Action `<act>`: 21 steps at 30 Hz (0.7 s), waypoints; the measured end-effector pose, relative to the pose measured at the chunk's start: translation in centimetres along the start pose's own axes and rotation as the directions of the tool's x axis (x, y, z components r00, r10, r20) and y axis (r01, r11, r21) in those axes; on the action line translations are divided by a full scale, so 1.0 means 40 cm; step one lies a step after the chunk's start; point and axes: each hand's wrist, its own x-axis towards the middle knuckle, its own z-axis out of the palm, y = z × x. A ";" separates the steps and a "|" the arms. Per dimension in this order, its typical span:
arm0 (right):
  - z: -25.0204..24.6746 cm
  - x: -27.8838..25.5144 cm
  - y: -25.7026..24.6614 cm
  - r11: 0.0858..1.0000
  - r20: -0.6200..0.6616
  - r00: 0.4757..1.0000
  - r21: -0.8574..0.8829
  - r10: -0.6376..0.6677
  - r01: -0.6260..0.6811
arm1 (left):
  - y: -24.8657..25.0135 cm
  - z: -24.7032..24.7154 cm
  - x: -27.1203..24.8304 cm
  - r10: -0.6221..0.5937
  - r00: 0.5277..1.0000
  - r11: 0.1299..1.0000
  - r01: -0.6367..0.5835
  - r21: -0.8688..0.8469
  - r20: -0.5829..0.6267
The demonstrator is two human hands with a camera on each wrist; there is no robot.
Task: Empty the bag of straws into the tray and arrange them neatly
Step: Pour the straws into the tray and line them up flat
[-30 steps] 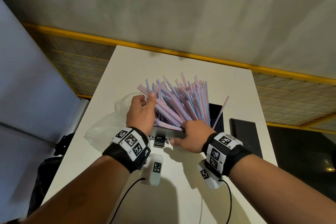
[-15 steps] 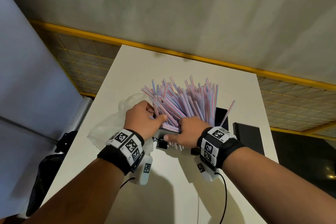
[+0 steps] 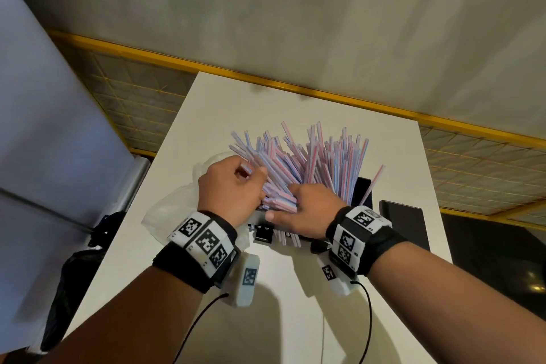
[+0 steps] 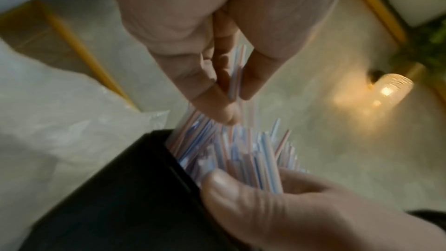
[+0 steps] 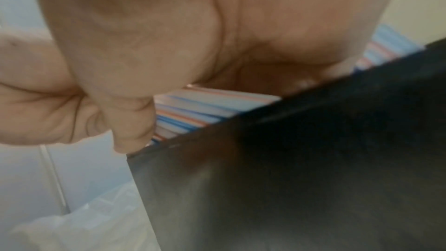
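Note:
A thick bundle of pink-and-blue striped straws (image 3: 310, 162) fans up and away out of a black tray (image 3: 362, 190) in the middle of the white table. My left hand (image 3: 251, 176) is at the bundle's left side and pinches a few straws (image 4: 235, 75) between thumb and fingers. My right hand (image 3: 295, 201) grips the straws' near ends at the tray's near wall (image 5: 289, 169), thumb (image 4: 224, 184) on the outside. One straw (image 3: 373, 186) leans away at the right. The empty clear bag (image 3: 171, 210) lies left of the tray.
A flat black panel (image 3: 404, 221) lies on the table right of the tray. The white table (image 3: 295, 109) ends at a yellow-edged grid floor strip behind. A dark object (image 3: 68, 275) sits below the table's left edge.
My left hand has curled from resting on the straws' left side into a pinch on a few. My right hand has slid left onto the bundle's base. The straws stand a little closer together.

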 end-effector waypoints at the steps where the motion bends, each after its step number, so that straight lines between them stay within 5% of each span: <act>1: -0.007 -0.004 0.005 1.000 -0.007 1.000 -0.006 -0.011 0.011 | -0.001 0.000 0.002 -0.029 0.999 1.000 0.029 -0.009 0.025; 4: -0.012 -0.022 0.029 0.999 -0.027 1.000 -0.034 -0.015 0.014 | -0.017 -0.005 0.018 -0.045 0.998 0.992 0.039 0.119 0.051; 9: -0.009 -0.068 0.059 0.999 -0.165 0.986 -0.019 0.035 -0.039 | -0.029 -0.010 0.009 -0.079 0.992 0.993 0.069 0.097 0.097; 14: 0.010 -0.075 0.051 0.998 -0.109 0.993 -0.025 0.051 -0.054 | -0.016 0.035 -0.014 -0.155 0.950 0.972 0.196 -0.127 0.272; 18: 0.002 -0.104 0.048 0.998 -0.129 0.991 0.040 -0.036 0.041 | -0.020 0.059 -0.029 -0.167 0.974 0.969 0.190 -0.157 0.151; 21: -0.022 -0.150 0.073 0.996 -0.213 0.976 0.086 0.048 -0.030 | -0.023 0.051 -0.023 -0.102 0.995 0.972 0.103 -0.210 0.016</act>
